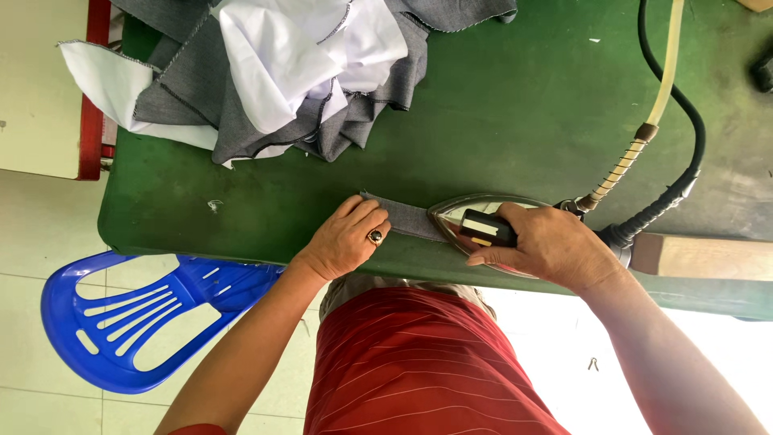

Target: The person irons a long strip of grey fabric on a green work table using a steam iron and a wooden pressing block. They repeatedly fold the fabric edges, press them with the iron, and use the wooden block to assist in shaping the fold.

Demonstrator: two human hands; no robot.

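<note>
My right hand grips the black handle of a steam iron whose pointed metal soleplate rests on a narrow grey fabric strip. My left hand, wearing a ring with a dark stone, lies flat on the strip's left end and pins it to the green ironing table. The strip lies near the table's front edge. A black cable and a cream hose run from the iron's rear toward the back right.
A heap of grey and white cut fabric pieces lies at the back left of the table. A blue plastic chair stands on the tiled floor at the left. A wooden block sits at the right front edge.
</note>
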